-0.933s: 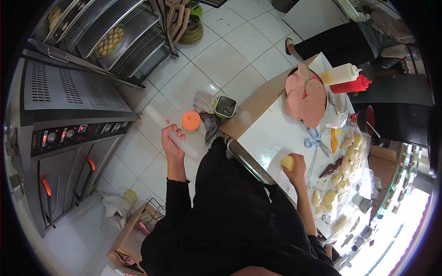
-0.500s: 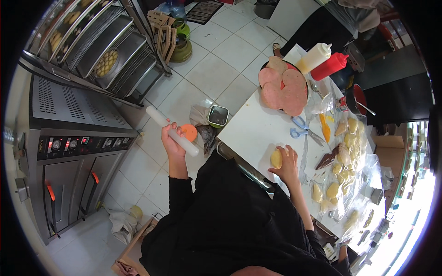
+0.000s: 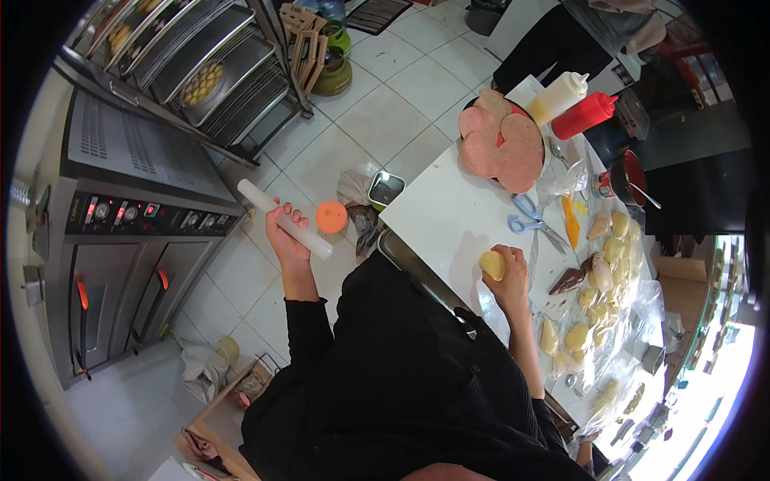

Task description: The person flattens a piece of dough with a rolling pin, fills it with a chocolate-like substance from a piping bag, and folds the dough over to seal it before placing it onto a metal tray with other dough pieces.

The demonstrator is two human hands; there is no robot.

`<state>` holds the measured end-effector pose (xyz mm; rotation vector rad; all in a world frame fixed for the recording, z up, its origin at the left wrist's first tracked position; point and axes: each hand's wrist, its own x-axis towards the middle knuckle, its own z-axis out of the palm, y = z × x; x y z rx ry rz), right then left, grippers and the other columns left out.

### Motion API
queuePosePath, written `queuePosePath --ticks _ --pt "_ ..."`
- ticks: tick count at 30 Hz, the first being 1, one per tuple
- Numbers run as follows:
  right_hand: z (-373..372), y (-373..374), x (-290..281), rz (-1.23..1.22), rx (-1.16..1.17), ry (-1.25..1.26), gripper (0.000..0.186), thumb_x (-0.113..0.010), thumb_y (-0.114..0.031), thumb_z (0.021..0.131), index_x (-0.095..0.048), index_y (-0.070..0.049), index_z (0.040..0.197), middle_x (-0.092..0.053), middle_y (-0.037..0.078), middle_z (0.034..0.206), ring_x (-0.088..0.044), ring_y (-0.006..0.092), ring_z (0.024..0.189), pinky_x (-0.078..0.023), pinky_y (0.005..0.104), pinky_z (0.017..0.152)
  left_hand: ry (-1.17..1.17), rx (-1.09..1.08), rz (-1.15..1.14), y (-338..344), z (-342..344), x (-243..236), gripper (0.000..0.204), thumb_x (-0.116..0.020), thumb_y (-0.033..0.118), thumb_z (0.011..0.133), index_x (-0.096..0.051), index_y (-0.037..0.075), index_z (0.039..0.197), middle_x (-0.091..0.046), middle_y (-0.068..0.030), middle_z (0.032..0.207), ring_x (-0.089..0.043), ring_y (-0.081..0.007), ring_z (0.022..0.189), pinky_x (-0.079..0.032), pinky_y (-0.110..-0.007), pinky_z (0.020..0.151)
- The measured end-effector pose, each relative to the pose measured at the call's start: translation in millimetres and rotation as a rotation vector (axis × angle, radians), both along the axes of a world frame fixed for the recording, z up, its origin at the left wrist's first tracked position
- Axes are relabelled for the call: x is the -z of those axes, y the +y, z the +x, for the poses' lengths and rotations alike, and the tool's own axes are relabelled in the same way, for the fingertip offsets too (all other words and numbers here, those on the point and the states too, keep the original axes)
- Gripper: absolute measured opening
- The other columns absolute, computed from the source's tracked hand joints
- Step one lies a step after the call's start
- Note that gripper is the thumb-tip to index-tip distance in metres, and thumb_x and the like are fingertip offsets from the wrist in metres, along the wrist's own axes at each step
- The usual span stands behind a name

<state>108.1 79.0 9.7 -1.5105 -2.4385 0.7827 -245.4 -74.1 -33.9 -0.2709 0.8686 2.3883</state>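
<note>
My left hand [image 3: 287, 228] is closed round a white plastic rolling pin [image 3: 314, 242], held out left of the white table. My right hand [image 3: 511, 276] grips a pale yellow dough piece [image 3: 491, 264] over the near part of the table [image 3: 437, 212]. To its right lie dough pieces [image 3: 615, 250] under clear plastic, a dark brown piping bag [image 3: 565, 280] and a yellow-orange bag [image 3: 571, 220]. Blue-handled scissors [image 3: 525, 210] rest beyond the hand, near a round platter of pink meat slices [image 3: 513, 160], a cream squeeze bottle [image 3: 557, 98] and a red one [image 3: 581, 115].
A steel oven [image 3: 136, 264] stands left, with a rack of trays [image 3: 184, 60] behind it and green gas cylinders [image 3: 331, 76] further back. An orange round object [image 3: 331, 216] is below the table's left side. Another person [image 3: 553, 44] stands at the far right. A cardboard box [image 3: 208, 421] sits lower left.
Compared with half a second ago, my left hand and the rolling pin are further left. My right hand still grips the dough and has shifted slightly up and right in the picture.
</note>
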Motion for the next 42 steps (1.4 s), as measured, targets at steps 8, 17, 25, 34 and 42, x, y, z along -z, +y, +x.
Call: queuePosePath --ticks 8,17,25,34,42 --pt "-8 4 6 0.043 -0.302 -0.125 0.071 -0.072 -0.005 0.059 -0.044 -0.015 0.124 -0.035 0.015 0.13 -0.037 0.0403 0.114 -0.039 0.0451 0.094 -0.033 -0.135 -0.007 -32 2 2 0.025 -0.052 0.011 0.078 -0.048 0.008 0.102 -0.044 -0.0019 0.077 -0.042 -0.0118 0.061 -0.039 -0.022 0.051" --pt "-24 8 20 -0.029 -0.07 -0.241 0.069 -0.076 -0.015 0.062 -0.044 -0.014 0.124 -0.037 0.02 0.122 -0.044 0.0412 0.102 -0.042 0.0477 0.086 -0.039 -0.217 -0.013 -59 3 4 0.023 -0.051 0.011 0.078 -0.047 0.008 0.101 -0.043 -0.002 0.076 -0.042 -0.0114 0.061 -0.039 -0.021 0.049" --pt "-5 20 9 0.02 -0.257 -0.007 0.049 -0.063 0.001 0.059 -0.054 -0.009 0.107 -0.047 0.016 0.11 -0.046 0.0356 0.102 -0.04 0.0422 0.089 0.024 -0.12 0.011 -59 -13 20 0.028 -0.052 0.014 0.078 -0.043 0.01 0.104 -0.044 -0.0024 0.076 -0.043 -0.0121 0.061 -0.039 -0.023 0.05" --pt "-10 5 13 0.035 -0.292 -0.224 0.074 -0.074 -0.008 0.06 -0.043 -0.018 0.127 -0.03 0.01 0.136 -0.03 0.039 0.123 -0.035 0.056 0.095 0.062 0.185 0.004 -5 -29 26 0.02 -0.053 0.013 0.079 -0.046 0.008 0.097 -0.045 -0.0009 0.075 -0.043 -0.011 0.06 -0.04 -0.023 0.051" --pt "-14 2 42 -0.076 0.12 -0.072 0.063 -0.072 -0.008 0.064 -0.047 -0.013 0.121 -0.04 0.018 0.118 -0.042 0.0405 0.108 -0.049 0.048 0.079 0.167 0.489 0.027 85 -10 -5 0.018 -0.052 0.014 0.08 -0.048 0.008 0.096 -0.045 -0.0005 0.075 -0.043 -0.01 0.059 -0.04 -0.022 0.051"
